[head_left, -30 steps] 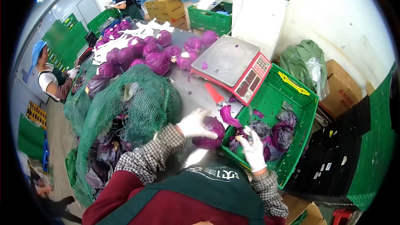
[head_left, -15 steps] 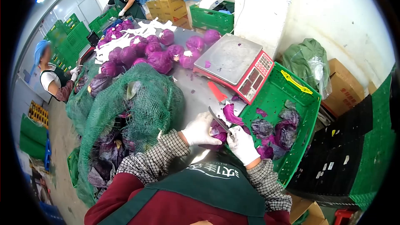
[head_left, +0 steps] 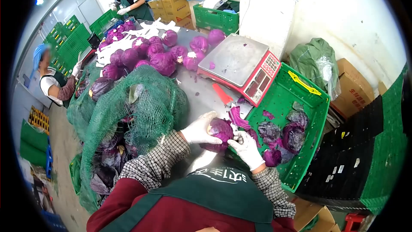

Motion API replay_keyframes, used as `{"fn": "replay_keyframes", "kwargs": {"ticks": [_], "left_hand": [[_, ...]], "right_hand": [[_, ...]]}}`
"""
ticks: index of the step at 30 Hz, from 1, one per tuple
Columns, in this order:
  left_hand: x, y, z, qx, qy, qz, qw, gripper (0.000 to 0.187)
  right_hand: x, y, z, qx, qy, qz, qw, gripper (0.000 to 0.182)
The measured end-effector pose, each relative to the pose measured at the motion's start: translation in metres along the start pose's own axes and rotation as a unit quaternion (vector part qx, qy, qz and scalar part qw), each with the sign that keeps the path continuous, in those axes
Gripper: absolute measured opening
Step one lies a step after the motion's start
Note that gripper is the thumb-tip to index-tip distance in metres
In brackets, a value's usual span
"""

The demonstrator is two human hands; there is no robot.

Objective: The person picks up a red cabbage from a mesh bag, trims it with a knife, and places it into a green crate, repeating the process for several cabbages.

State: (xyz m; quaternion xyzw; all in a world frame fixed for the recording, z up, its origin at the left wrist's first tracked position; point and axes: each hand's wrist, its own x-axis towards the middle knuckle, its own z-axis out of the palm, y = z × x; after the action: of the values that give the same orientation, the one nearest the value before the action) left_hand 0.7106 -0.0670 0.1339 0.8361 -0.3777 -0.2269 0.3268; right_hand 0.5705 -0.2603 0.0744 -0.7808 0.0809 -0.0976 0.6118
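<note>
My left hand (head_left: 201, 129), in a white glove, is wrapped round the left side of a red cabbage (head_left: 222, 134), whose pale cut stem end faces the left palm. My gloved right hand (head_left: 247, 148) is at the cabbage's right side, its fingers curled and the thumb near the leaves. The knife seen in that hand earlier can hardly be made out now; its blade is mostly hidden. Just beyond the cabbage lie loose purple leaves (head_left: 238, 117) and a red-handled tool (head_left: 222, 94).
A red weighing scale (head_left: 236, 62) stands ahead. To the right, a green crate (head_left: 315, 122) holds stripped leaves. Green netting (head_left: 150, 99) covers cabbages at left; several trimmed cabbages (head_left: 163, 63) lie behind it. Two co-workers (head_left: 56, 81) stand at the far left.
My right hand has turned, and the knife blade no longer shows plainly. The cabbage has been raised and turned into fuller view. A co-worker at the left has lifted a hand.
</note>
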Motion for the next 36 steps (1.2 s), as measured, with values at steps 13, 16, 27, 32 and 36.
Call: {"fn": "replay_keyframes", "kwargs": {"ticks": [13, 16, 27, 32, 36], "left_hand": [[-0.02, -0.036, -0.003, -0.448, 0.009, -0.091, 0.889, 0.095], [-0.014, -0.031, -0.005, -0.437, 0.027, -0.106, 0.893, 0.088], [0.0, -0.007, 0.031, -0.482, 0.031, -0.062, 0.874, 0.081], [0.004, -0.03, 0.014, -0.375, -0.015, -0.06, 0.925, 0.091], [-0.008, 0.029, -0.001, 0.043, 0.06, 0.072, 0.995, 0.106]], "right_hand": [[0.002, 0.106, -0.058, 0.029, 0.197, 0.09, 0.976, 0.037], [0.003, 0.023, -0.032, 0.125, 0.08, 0.075, 0.986, 0.058], [0.002, -0.013, -0.016, 0.158, 0.011, 0.124, 0.979, 0.037], [0.002, 0.006, -0.01, -0.164, 0.061, -0.122, 0.977, 0.021], [0.007, -0.009, 0.01, -0.245, 0.109, -0.252, 0.93, 0.018]]}}
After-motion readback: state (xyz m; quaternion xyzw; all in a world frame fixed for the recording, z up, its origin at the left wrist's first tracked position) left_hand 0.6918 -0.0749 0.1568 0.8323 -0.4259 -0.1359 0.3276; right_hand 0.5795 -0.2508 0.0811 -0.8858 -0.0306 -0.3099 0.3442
